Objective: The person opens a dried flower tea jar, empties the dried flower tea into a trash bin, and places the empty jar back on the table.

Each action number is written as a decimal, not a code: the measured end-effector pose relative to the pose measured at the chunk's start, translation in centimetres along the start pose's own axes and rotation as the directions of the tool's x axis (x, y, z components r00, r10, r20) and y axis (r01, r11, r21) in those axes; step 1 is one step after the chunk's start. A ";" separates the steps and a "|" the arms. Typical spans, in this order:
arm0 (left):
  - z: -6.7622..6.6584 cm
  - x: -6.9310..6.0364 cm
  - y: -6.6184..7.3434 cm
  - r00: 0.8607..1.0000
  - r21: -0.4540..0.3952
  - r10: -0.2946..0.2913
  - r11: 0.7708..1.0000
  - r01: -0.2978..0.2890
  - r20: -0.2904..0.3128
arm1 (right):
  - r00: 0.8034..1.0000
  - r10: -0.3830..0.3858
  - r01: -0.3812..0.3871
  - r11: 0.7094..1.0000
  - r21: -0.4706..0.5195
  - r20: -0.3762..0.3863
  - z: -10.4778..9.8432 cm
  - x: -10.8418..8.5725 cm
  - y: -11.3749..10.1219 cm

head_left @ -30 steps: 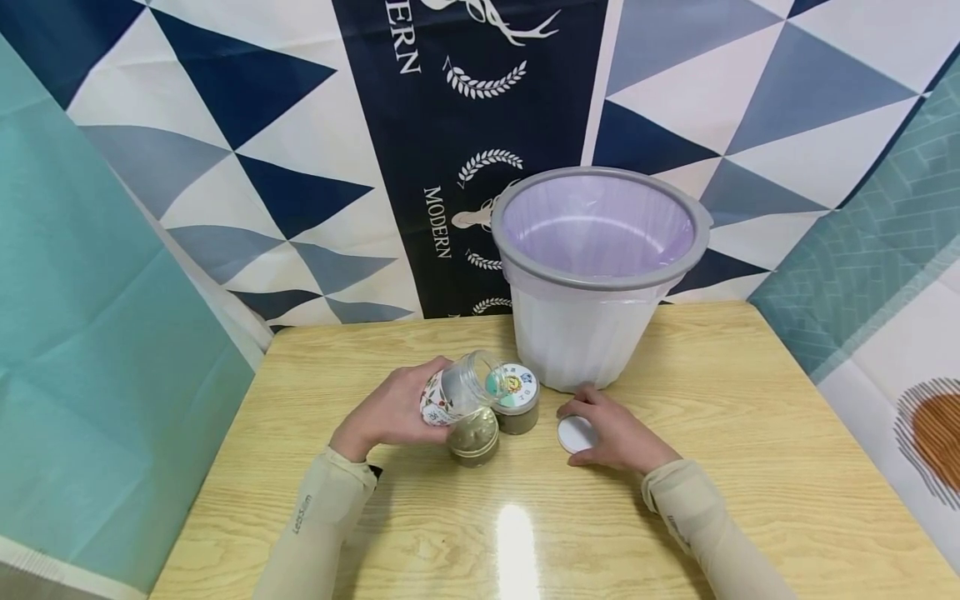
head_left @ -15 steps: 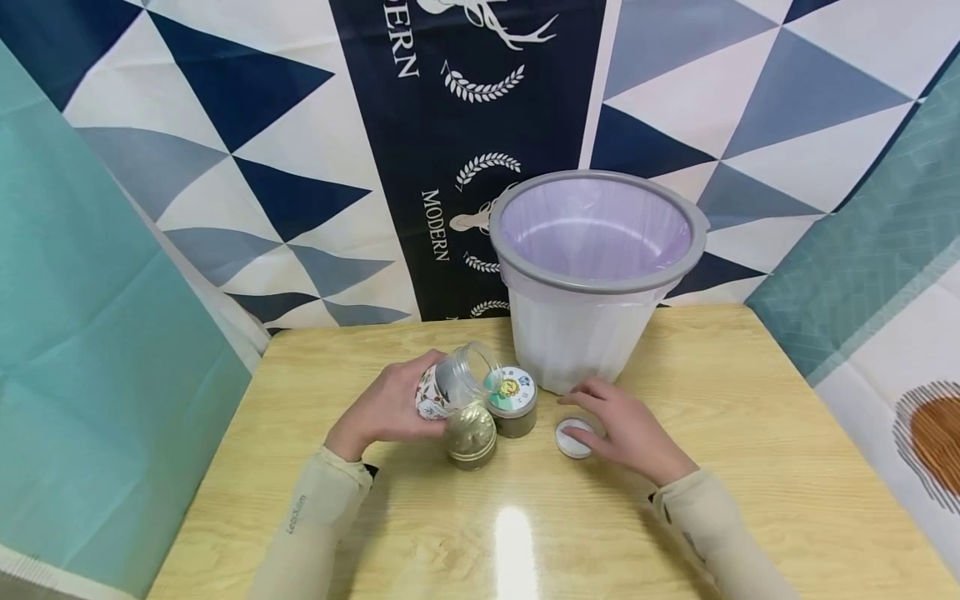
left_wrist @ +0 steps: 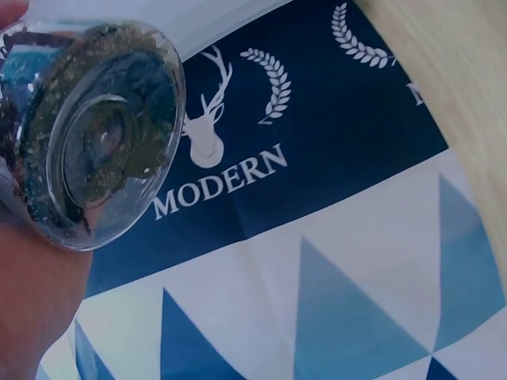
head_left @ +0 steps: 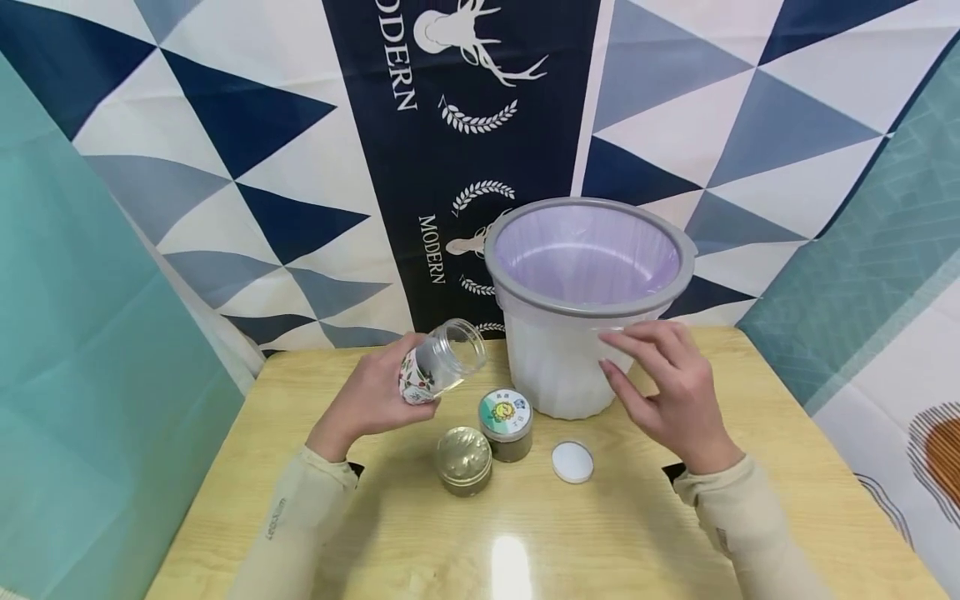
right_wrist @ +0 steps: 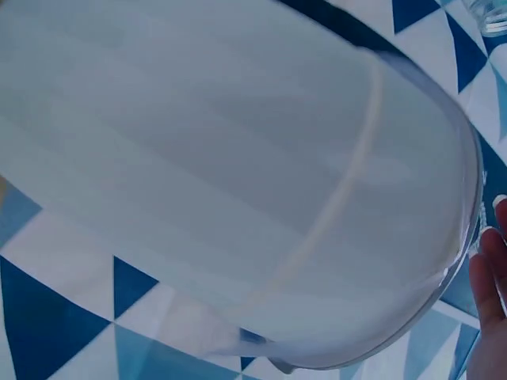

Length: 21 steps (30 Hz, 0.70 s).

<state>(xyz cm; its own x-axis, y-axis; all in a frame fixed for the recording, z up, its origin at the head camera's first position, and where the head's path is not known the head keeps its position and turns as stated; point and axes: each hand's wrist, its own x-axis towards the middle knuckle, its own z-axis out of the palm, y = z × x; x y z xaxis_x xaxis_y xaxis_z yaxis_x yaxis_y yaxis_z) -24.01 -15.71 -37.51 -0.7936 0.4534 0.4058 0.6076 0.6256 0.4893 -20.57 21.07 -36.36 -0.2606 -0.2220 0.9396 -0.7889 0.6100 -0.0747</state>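
My left hand (head_left: 371,392) grips a clear jar (head_left: 442,364) with a flower-printed label, tilted with its uncapped mouth to the right. In the left wrist view the jar's base (left_wrist: 103,150) shows dark bits inside. My right hand (head_left: 678,392) is raised before the white bin (head_left: 555,358), fingers loosely bent and holding nothing. Below it a round white lid (head_left: 572,462) lies flat on the table. Two short round containers stand between the hands: one with a gold top (head_left: 464,460), the other with a green and white printed top (head_left: 506,417).
The bin stands at the back of the wood-grain table (head_left: 420,550), against a patterned cloth (head_left: 315,217). It has a grey rim and a pale purple inside. Teal cloth (head_left: 97,350) hangs on the left side.
My right hand has let go of the white lid and risen to the right. My left hand has lifted the clear jar up and left, away from the two containers.
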 end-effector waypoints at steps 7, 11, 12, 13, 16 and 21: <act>-1.7 1.6 0.3 0.996 0.073 0.029 0.997 -0.023 -0.083 | 0.996 0.090 -0.087 0.993 -0.081 0.025 0.7 2.4 1.6; -2.8 3.1 0.7 0.993 0.102 0.051 0.994 -0.040 -0.107 | 0.992 0.119 -0.112 0.984 -0.136 0.047 1.3 3.4 2.5; -3.1 3.4 0.8 0.993 0.114 0.053 0.993 -0.040 -0.110 | 0.990 0.128 -0.118 0.982 -0.146 0.059 1.4 3.5 2.7; -3.4 3.8 0.9 0.992 0.124 0.054 0.991 -0.040 -0.112 | 0.988 0.137 -0.124 0.980 -0.154 0.072 1.6 3.6 3.0; -4.1 5.1 1.2 0.991 0.156 0.060 0.987 -0.041 -0.117 | 0.985 0.135 -0.113 0.975 -0.191 0.110 2.1 3.4 3.6; -5.0 7.5 1.7 0.991 0.195 0.065 0.980 -0.041 -0.120 | 0.988 0.109 -0.080 0.967 -0.241 0.109 2.8 2.9 4.0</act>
<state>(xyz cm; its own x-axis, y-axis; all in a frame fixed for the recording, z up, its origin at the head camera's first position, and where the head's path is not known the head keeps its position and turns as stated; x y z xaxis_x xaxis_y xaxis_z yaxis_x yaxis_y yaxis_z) -28.77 -14.46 -29.79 -0.7426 0.4136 0.5268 0.6216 0.7185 0.3121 -26.07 20.75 -34.84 -0.4040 -0.2356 0.8839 -0.6082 0.7909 -0.0671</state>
